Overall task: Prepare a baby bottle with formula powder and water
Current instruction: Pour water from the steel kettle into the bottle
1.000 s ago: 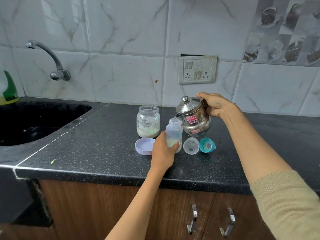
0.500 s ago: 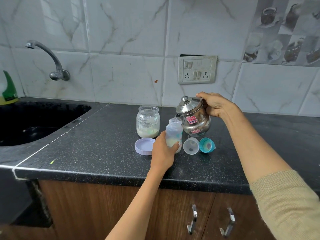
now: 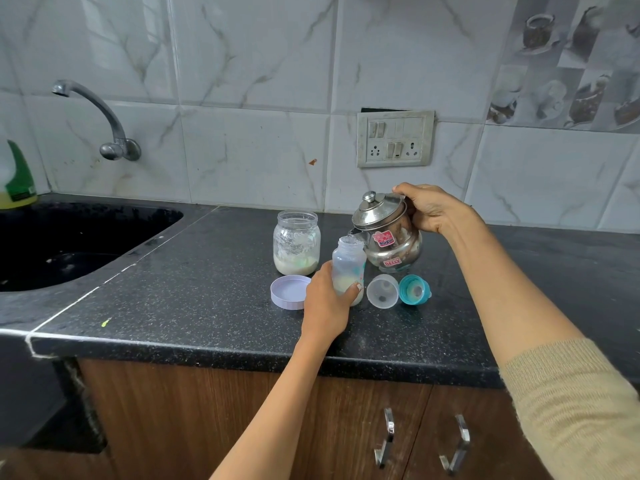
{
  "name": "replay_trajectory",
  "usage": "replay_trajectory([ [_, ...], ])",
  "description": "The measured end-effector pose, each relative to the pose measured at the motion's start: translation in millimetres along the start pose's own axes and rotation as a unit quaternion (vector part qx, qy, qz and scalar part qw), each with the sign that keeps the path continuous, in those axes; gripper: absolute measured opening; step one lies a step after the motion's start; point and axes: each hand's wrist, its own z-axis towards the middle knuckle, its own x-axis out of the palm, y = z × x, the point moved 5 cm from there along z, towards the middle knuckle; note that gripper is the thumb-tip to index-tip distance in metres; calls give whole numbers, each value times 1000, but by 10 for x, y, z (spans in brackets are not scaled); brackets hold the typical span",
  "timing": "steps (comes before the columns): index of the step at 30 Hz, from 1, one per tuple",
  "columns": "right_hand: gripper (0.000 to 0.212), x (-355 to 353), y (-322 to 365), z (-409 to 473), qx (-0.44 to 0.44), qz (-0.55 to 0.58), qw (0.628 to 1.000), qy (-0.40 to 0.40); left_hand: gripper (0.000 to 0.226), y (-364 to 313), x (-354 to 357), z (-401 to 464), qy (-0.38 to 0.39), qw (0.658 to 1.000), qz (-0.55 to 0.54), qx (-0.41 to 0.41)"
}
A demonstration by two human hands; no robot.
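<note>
Not much has changed since a moment ago: my right hand (image 3: 433,211) still tips the shiny kettle (image 3: 388,233) with its spout at the top of the baby bottle (image 3: 348,268), so I think water is still going in. My left hand (image 3: 327,303) stays wrapped around the bottle, which stands on the dark surface (image 3: 194,299). The bottle is clear, open on top, with pale milky stuff low inside.

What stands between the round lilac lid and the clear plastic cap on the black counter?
In the head view, the small translucent baby bottle, held by the left hand, stands between them.
</note>
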Motion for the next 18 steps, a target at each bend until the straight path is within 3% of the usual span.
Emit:
replay_trajectory([
  [18,16,0,17,35,2,-14,1000,4,29,13,-1,3,6,1000,-6,-10],
])
